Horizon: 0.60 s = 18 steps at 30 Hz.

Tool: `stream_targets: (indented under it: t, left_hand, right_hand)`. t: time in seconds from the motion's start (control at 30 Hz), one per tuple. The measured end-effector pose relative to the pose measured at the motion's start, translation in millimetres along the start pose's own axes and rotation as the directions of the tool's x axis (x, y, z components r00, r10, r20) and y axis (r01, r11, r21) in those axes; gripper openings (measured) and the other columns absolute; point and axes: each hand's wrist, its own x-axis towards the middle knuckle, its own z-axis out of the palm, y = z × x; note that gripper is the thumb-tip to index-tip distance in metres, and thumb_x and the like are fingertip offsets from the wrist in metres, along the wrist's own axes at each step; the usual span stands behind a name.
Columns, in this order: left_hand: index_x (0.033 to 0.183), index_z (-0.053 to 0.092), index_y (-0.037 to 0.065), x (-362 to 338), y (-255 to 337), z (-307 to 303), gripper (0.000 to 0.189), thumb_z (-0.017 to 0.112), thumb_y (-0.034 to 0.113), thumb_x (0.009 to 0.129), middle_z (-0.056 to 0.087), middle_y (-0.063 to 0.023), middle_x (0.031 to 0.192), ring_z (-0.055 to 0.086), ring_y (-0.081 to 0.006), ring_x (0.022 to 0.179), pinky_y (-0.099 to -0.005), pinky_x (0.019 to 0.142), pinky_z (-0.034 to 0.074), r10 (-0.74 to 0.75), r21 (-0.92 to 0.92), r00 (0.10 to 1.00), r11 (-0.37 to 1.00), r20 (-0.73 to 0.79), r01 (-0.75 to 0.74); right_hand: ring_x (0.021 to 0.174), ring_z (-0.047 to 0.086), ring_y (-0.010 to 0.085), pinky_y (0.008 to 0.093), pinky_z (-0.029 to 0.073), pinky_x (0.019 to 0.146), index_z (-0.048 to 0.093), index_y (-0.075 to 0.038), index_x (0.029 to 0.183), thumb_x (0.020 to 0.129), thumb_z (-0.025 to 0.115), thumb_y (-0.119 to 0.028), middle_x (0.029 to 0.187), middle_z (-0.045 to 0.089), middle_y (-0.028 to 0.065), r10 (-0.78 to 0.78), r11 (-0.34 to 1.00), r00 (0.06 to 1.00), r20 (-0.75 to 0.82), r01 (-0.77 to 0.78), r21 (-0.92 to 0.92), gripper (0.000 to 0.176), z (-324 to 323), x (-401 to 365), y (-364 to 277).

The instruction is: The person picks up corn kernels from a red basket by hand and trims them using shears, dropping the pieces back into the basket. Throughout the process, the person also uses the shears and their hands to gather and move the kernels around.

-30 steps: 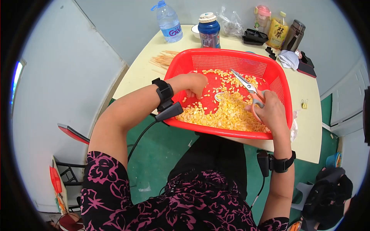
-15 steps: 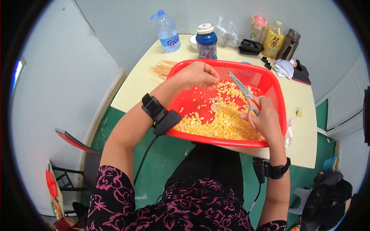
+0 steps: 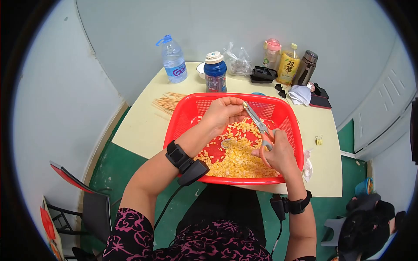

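Note:
My right hand (image 3: 278,152) grips a pair of scissors (image 3: 260,125) with orange-and-grey handles. Their blades point up and left, nearly closed. At the blade tips, my left hand (image 3: 224,114) is closed in a pinch; a small yellow corn kernel (image 3: 244,105) shows between its fingertips and the metal. Both hands are above a red plastic basket (image 3: 178,124) with mesh sides. Loose yellow corn kernels (image 3: 239,163) cover much of its bottom, thickest along the near side. A small pale ring-shaped object (image 3: 226,144) lies among them.
The basket stands on a pale table (image 3: 137,130). Wooden skewers (image 3: 167,103) lie to its left. Behind it are a water bottle (image 3: 174,61), a blue jar (image 3: 215,76), a yellow drink bottle (image 3: 288,65) and a dark thermos (image 3: 305,69). A binder clip (image 3: 319,140) lies at right.
The scissors' tips have met my left fingertips, where a gap showed before. The whole scene sits lower and further left, as the camera has tilted up.

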Motion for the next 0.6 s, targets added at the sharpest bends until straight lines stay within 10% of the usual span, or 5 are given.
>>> stream_targets:
  t: [0.6]
  left_hand:
    - [0.095,0.054,0.001,1.0,-4.8,-5.0,0.012,0.056,0.001,0.084,0.063,-0.0112,0.09,0.063,-0.0185,0.081,-0.0281,0.073,0.054,-0.022,-0.014,1.0,1.0,-0.011,0.022]
  right_hand:
    - [0.064,0.06,0.03,0.0378,0.047,0.054,0.054,0.001,0.078,0.06,0.079,-0.047,0.076,0.056,0.0145,-0.04,0.996,0.996,-0.076,0.033,-0.08,0.057,-2.5,1.3,-3.6]
